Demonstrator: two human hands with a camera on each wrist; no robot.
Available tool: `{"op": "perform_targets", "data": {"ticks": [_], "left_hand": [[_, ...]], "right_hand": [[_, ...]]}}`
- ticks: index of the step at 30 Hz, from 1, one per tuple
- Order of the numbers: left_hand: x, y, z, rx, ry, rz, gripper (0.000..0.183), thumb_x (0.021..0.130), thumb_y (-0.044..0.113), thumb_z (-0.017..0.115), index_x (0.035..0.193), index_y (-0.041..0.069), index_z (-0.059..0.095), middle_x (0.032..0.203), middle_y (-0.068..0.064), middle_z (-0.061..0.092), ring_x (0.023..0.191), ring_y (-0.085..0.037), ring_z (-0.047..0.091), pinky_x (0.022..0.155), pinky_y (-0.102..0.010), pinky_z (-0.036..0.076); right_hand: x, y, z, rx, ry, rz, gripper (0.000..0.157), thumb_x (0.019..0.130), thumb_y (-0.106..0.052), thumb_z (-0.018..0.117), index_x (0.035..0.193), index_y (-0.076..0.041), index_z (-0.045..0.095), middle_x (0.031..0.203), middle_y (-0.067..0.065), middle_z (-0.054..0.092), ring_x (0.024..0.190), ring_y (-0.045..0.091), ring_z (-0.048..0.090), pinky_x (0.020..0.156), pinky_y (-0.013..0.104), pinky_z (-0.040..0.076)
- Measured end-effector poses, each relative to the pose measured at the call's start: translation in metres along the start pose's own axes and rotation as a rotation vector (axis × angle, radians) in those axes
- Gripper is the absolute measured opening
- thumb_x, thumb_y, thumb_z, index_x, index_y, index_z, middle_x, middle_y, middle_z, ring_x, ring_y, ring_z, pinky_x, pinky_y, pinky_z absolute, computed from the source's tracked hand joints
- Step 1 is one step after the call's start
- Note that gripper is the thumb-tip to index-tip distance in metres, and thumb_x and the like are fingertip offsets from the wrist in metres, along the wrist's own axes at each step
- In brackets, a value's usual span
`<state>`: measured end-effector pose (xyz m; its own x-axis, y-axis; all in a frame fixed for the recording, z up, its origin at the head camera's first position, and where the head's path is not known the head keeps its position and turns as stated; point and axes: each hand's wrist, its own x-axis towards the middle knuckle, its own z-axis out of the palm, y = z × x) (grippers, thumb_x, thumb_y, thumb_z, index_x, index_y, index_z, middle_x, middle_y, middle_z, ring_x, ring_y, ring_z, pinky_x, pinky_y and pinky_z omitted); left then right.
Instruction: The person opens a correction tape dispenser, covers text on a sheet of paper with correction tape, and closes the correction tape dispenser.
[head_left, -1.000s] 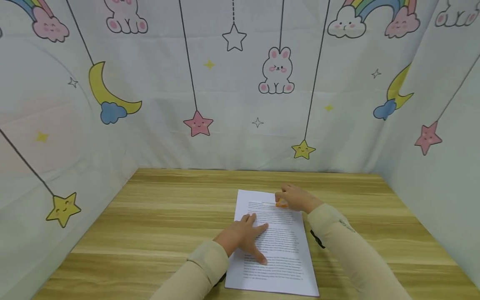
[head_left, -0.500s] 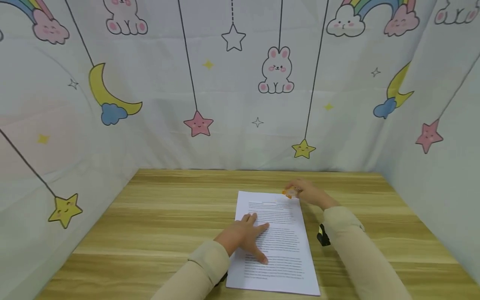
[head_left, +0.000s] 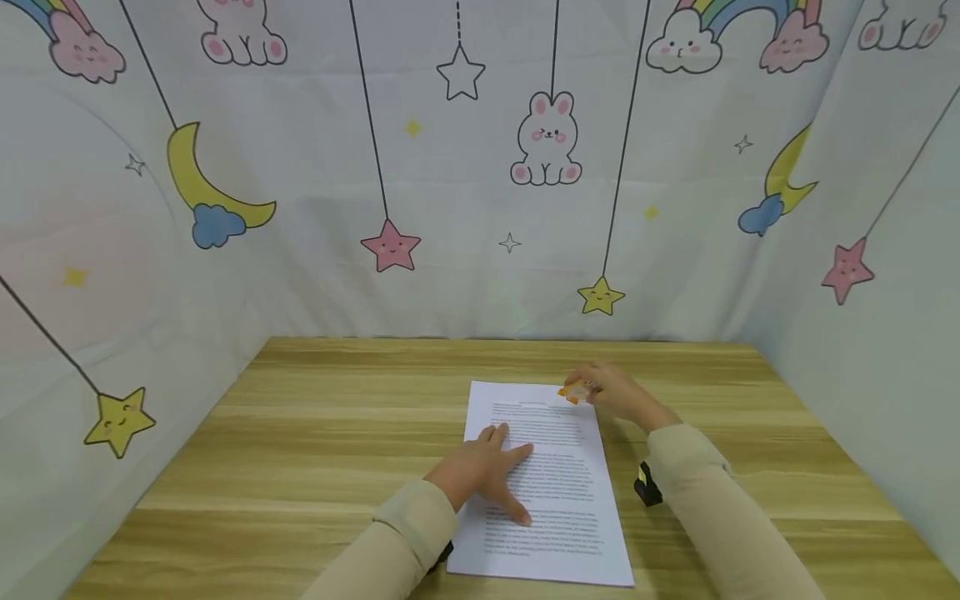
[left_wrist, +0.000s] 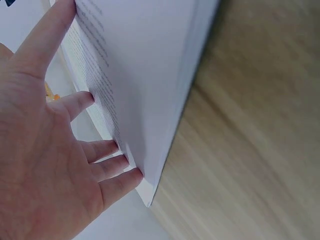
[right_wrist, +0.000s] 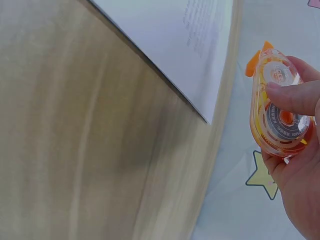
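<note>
Left hand (head_left: 486,472) splayed on printed paper (head_left: 558,492); right hand (head_left: 619,395) around orange dispenser (right_wrist: 285,124).

We reference positions to the winking rabbit (head_left: 546,137) on the white backdrop (head_left: 315,283). Above and left of the rabbit, we locate an outlined star (head_left: 461,73); below and left, a pink star (head_left: 391,247). Below and right of the rabbit, we note a yellow star (head_left: 602,297). Far left of the rabbit, we identify a crescent moon (head_left: 193,179) with a blue cloud (head_left: 217,226); above and right, a rainbow (head_left: 731,18) between a white cloud (head_left: 684,46) and a pink cloud (head_left: 795,46). Well below the rabbit, we observe the wood-grain table (head_left: 315,442).
</note>
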<state>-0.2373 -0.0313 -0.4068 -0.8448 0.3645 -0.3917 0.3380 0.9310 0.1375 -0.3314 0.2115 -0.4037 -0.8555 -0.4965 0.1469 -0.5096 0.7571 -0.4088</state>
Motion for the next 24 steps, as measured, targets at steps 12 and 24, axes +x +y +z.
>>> {"op": "perform_targets", "data": {"ticks": [12,24], "left_hand": [[0.005,-0.009,0.009,0.032,0.061,0.022,0.106,0.052,0.075,0.069,0.141,0.031,0.032,0.153,-0.007,0.018,0.14,-0.027,0.022,0.102,-0.049,0.037],[0.005,-0.01,0.01,0.034,0.051,0.046,0.103,0.056,0.075,0.067,0.142,0.033,0.031,0.154,-0.008,0.016,0.142,-0.028,0.017,0.11,-0.051,0.024]], "right_hand": [[-0.002,-0.026,0.029,-0.091,0.062,-0.042,0.039,0.08,0.006,0.057,0.112,-0.015,0.061,0.109,0.014,0.06,0.1,0.029,0.055,0.085,0.048,0.045],[0.017,-0.045,0.04,-0.061,0.037,0.002,0.036,0.081,0.006,0.055,0.108,-0.017,0.061,0.115,0.013,0.06,0.109,0.033,0.054,0.092,0.053,0.042]]}}
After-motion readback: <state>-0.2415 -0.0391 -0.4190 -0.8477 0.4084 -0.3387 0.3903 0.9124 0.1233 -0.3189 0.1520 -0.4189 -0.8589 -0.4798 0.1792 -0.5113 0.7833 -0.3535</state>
